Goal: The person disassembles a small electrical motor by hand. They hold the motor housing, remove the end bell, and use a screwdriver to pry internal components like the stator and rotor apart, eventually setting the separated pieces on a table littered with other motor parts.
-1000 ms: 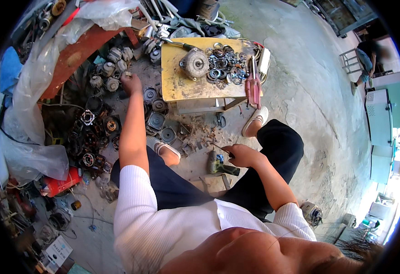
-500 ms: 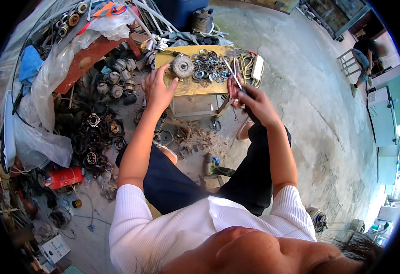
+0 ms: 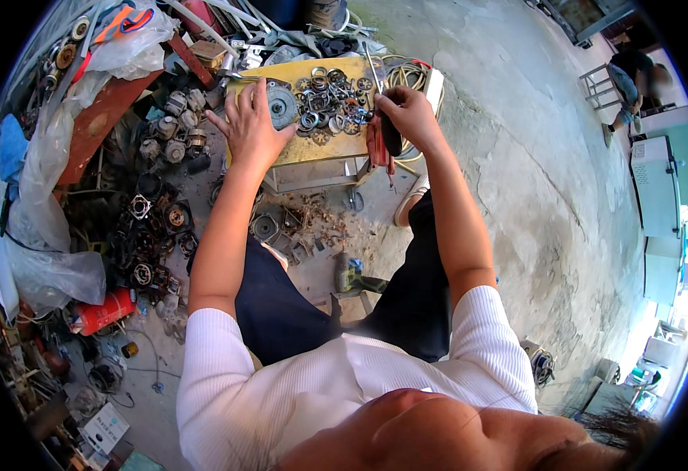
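A round grey motor part lies on the yellow-topped table. My left hand is at its near left side with spread fingers. The index finger and thumb come up to its edge; whether they press on it I cannot tell. In my right hand, closed, is a screwdriver with a long bright shaft pointing up and away; its dark handle shows below my fingers. Red-handled tools hang at the table's right edge, just beside that hand. Small metal rings and bearings cover the table's middle.
A hammer lies at the table's far left corner. Coiled cable and a white power strip are at the right. Old motor parts heap up at left. A green drill stands between my legs. A person sits far right.
My left hand has come up to the motor part. My right hand has turned, so the screwdriver's shaft stands more upright. The whole view has shifted, with the table now farther left and higher.
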`<state>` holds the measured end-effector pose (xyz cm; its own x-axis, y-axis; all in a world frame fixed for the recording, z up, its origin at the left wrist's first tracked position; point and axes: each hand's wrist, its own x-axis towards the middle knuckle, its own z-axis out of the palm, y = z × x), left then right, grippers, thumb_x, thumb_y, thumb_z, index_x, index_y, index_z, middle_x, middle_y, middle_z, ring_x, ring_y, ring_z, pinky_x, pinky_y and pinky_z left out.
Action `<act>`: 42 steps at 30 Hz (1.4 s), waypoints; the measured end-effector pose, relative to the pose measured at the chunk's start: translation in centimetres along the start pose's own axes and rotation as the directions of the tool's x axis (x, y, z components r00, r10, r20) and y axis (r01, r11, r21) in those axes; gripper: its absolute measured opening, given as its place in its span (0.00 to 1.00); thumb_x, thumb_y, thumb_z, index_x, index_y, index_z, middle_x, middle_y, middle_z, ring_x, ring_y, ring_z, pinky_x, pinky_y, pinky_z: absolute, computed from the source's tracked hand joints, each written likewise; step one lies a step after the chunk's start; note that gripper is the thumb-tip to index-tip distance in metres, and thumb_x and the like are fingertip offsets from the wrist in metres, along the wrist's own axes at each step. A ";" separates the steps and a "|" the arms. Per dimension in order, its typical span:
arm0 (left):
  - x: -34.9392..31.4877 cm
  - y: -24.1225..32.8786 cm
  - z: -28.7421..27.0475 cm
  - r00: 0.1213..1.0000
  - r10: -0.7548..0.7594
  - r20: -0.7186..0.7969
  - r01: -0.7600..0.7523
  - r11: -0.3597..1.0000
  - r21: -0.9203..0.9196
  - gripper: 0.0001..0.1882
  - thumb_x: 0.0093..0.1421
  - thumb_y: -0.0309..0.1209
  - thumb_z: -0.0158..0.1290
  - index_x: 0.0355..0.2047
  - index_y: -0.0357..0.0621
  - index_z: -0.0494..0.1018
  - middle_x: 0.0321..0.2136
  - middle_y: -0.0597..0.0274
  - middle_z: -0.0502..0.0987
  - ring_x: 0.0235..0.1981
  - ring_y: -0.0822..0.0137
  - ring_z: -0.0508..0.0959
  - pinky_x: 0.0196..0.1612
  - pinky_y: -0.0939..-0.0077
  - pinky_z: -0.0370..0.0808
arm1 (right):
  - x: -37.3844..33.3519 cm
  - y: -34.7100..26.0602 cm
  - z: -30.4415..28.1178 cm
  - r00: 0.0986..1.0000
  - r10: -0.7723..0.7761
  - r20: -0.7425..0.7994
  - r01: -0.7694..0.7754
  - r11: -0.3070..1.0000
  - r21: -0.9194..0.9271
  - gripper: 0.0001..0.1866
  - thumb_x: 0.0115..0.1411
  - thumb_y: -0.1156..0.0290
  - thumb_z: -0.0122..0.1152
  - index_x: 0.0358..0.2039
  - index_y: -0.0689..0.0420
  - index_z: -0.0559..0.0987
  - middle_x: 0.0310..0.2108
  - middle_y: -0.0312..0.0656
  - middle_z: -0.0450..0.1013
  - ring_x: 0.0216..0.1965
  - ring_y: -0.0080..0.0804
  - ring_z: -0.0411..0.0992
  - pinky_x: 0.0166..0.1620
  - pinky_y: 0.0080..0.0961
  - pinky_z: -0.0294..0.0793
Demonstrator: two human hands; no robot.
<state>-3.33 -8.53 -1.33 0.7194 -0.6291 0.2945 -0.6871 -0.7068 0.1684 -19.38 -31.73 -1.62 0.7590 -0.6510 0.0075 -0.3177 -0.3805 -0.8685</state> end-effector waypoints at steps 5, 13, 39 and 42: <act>0.8 0.3 0.4 0.997 -0.055 0.054 0.050 0.994 0.094 0.52 0.44 0.51 0.68 0.65 0.47 0.55 0.60 0.55 0.62 0.67 0.49 0.53 0.62 0.21 0.37 | 0.1 -1.2 1.6 0.998 -0.047 -0.033 0.039 0.975 -0.221 0.22 0.53 0.55 0.66 0.32 0.65 0.81 0.28 0.52 0.79 0.30 0.45 0.78 0.37 0.34 0.76; 0.9 0.2 1.6 0.999 -0.007 -0.044 0.013 0.993 0.120 0.49 0.41 0.51 0.70 0.59 0.45 0.61 0.53 0.56 0.65 0.63 0.50 0.57 0.61 0.20 0.35 | 0.3 -0.6 4.0 0.971 -0.195 -0.140 0.121 0.902 -0.414 0.19 0.54 0.59 0.65 0.35 0.64 0.79 0.29 0.54 0.77 0.32 0.51 0.77 0.37 0.39 0.76; -1.0 -5.9 -3.3 0.763 0.068 0.642 0.630 -0.297 -0.717 0.33 0.56 0.56 0.57 0.56 0.51 0.69 0.47 0.61 0.78 0.47 0.63 0.77 0.50 0.60 0.71 | -1.1 -2.7 4.9 0.961 -0.240 -0.134 0.095 0.748 -0.657 0.15 0.55 0.57 0.63 0.35 0.55 0.77 0.31 0.45 0.77 0.34 0.45 0.78 0.34 0.40 0.76; -1.3 -6.5 -3.1 0.722 0.207 0.661 0.679 -0.400 -0.616 0.35 0.57 0.56 0.56 0.58 0.49 0.68 0.50 0.56 0.76 0.49 0.63 0.76 0.51 0.58 0.73 | -1.9 -3.4 4.8 0.930 -0.334 -0.152 0.180 0.777 -0.604 0.13 0.57 0.59 0.61 0.37 0.54 0.78 0.32 0.44 0.77 0.34 0.43 0.78 0.34 0.39 0.76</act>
<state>-0.16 -2.06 0.14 0.4446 -0.8137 -0.3744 0.6998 0.0547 0.7122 -17.02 -26.06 -1.02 0.7256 -0.5784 0.3729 -0.4530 -0.8093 -0.3738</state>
